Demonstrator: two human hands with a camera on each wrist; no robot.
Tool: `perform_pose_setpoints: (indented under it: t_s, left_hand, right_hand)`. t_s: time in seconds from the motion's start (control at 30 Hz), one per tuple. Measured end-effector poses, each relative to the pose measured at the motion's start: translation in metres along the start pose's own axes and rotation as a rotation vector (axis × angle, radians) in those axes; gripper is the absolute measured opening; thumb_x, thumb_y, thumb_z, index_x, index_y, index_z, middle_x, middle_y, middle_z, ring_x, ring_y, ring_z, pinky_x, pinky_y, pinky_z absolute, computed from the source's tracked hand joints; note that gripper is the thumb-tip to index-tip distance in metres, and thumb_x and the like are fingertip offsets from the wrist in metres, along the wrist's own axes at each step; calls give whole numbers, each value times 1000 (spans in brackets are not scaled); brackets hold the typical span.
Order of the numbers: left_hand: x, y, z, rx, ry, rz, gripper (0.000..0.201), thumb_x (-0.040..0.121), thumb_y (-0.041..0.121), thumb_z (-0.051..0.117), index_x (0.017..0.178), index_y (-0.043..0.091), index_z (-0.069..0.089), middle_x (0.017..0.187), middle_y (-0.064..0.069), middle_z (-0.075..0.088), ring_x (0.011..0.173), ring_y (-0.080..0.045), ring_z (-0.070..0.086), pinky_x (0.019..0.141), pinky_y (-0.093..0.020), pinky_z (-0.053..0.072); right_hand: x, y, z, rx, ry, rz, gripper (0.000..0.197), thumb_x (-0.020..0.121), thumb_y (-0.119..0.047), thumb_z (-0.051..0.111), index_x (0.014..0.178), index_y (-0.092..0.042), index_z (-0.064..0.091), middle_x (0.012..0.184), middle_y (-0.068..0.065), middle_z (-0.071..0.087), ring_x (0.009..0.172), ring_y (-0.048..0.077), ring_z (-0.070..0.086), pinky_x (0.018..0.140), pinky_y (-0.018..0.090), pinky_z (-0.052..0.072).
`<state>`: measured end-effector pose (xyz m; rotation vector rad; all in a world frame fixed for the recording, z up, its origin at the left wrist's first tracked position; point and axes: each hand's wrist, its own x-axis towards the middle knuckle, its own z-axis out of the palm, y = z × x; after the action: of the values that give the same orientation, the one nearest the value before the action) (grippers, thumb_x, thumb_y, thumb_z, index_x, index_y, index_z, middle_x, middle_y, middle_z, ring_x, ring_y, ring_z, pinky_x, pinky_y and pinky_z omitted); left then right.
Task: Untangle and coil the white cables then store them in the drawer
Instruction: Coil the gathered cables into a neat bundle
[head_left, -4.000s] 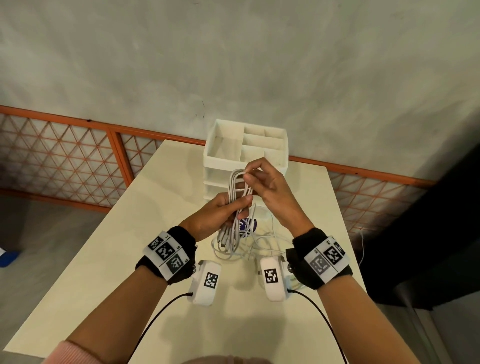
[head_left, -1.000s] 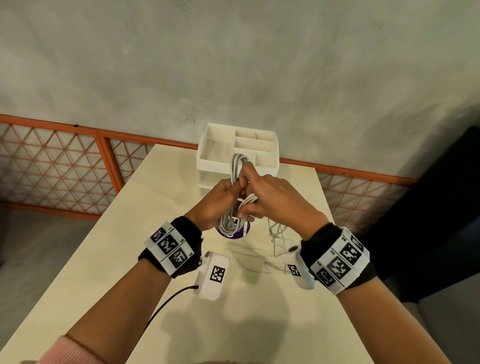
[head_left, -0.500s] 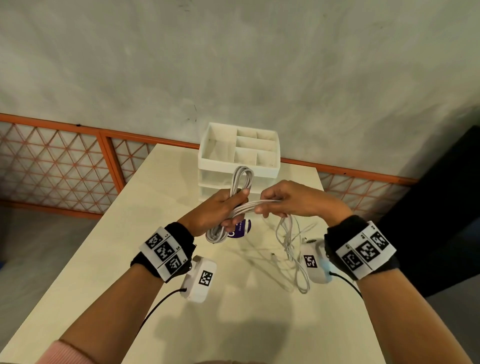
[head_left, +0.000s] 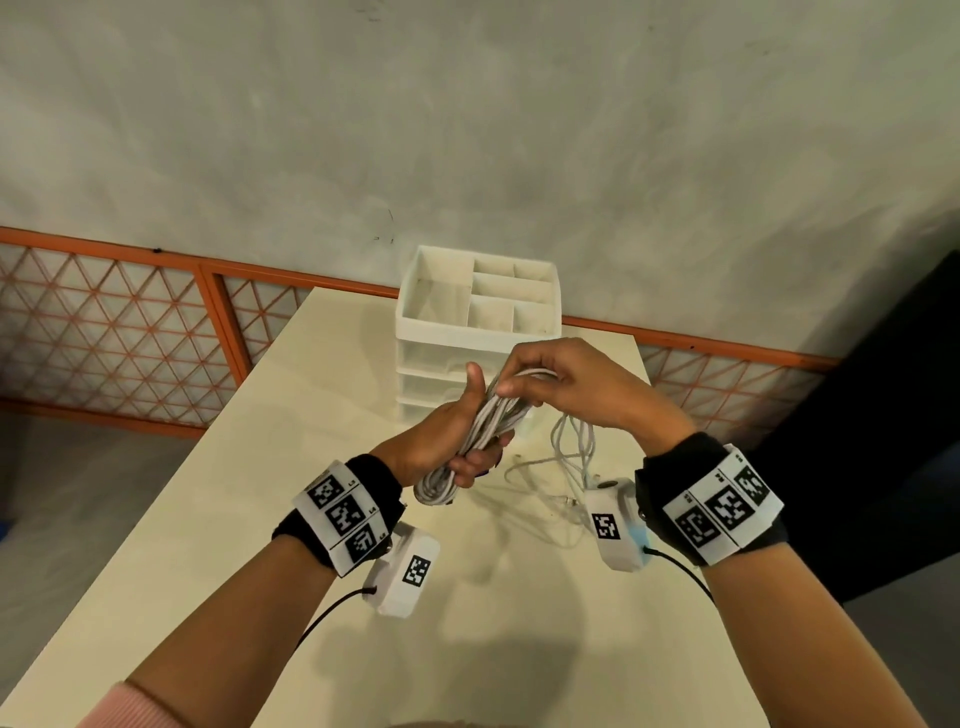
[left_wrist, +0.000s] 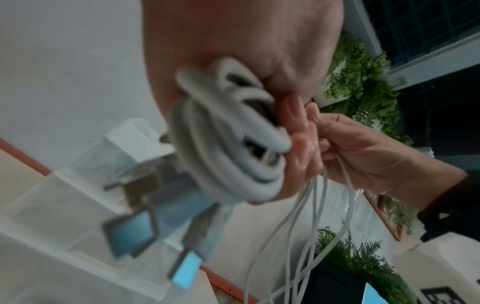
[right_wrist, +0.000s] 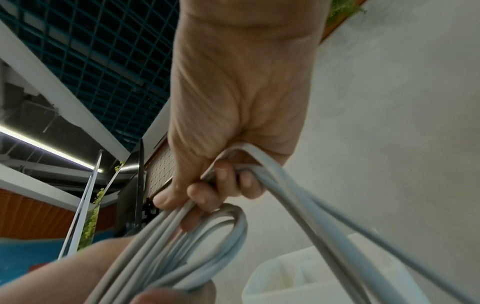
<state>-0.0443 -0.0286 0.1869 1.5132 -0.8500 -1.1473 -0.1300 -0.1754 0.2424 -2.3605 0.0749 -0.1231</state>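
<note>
We hold the coiled white cable bundle (head_left: 480, 436) in the air just in front of the white drawer unit (head_left: 478, 332), which stands at the far end of the cream table (head_left: 291, 519). Our left hand (head_left: 441, 441) has its fingers curled round the middle of the bundle, thumb raised alongside it; in the left wrist view the loops (left_wrist: 228, 144) sit blurred against the palm. Our right hand (head_left: 576, 389) is above and to the right of the bundle, just in front of the drawer unit's lower drawers, its fingertips pinching the top loop. In the right wrist view its fingers (right_wrist: 221, 181) are curled round a bend of cable (right_wrist: 285, 195) that runs toward the camera. Thin loose strands (head_left: 571, 447) hang from under the right hand and trail onto the table, to the right of the drawer unit's front. The open top tray of the unit shows several compartments; its drawers appear closed, though our hands cover part of them. Behind the unit are an orange lattice rail (head_left: 130, 332) and a grey wall (head_left: 467, 130).
</note>
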Motion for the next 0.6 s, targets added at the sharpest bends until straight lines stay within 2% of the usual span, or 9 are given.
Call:
perform_pose_setpoints:
  t_s: [0.03,0.1,0.17,0.23,0.33,0.4,0.5,0.6]
  left_hand:
    - [-1,1,-1,-2,10,-10,85,82,73,-8,68,10,48,44,3,32,38,-9,21,42,-18,26]
    - [-3,4,-2,6,19,-25,86,80,74,-8,70,10,48,46,2,30,39,-10,20,42,-18,24]
    - [-5,5,0,38,15,-19,83,81,74,-6,72,10,46,47,2,29,41,-10,20,43,-19,25]
    - [-6,5,2,87,40,16,79,85,71,-1,74,8,46,49,1,27,42,-11,21,44,-20,27]
    - [-5,2,7,148,109,68,74,90,66,6,70,7,46,44,1,28,38,-12,23,45,-23,30]
    - [-5,0,13,153,127,54,72,92,65,7,64,9,44,39,3,29,35,-12,24,43,-22,33]
    - [-4,-2,19,171,126,29,70,93,64,8,61,11,41,38,2,29,33,-13,23,42,-21,35]
    - [-2,-5,25,186,112,18,72,91,65,3,63,10,40,41,0,27,35,-13,21,40,-19,30]
  right_hand:
    - [1,-2,1,2,22,-13,18,85,-27,68,92,-10,70,84,2,72,74,6,65,74,27,51]
    - [2,-4,1,51,79,-30,25,79,-29,74,94,-13,63,74,0,70,66,8,64,67,26,50]
    - [3,-4,0,96,130,-20,42,73,-30,80,97,-18,49,61,1,61,55,12,57,56,24,44]
    - [3,-5,1,110,142,-22,48,72,-31,81,96,-19,42,56,2,55,53,16,51,54,26,41]
    - [6,-2,3,168,194,-36,31,89,-28,65,97,-14,38,51,1,46,44,13,39,47,23,35]
    - [10,2,3,179,257,-28,18,97,-25,50,99,-13,37,51,0,47,37,6,35,43,18,31]
    - [14,5,5,121,330,-8,11,99,-16,46,101,-17,35,55,4,55,35,4,44,42,8,31]
    - [17,6,10,31,399,-35,18,97,-12,46,103,-21,32,58,5,56,39,4,47,47,9,35]
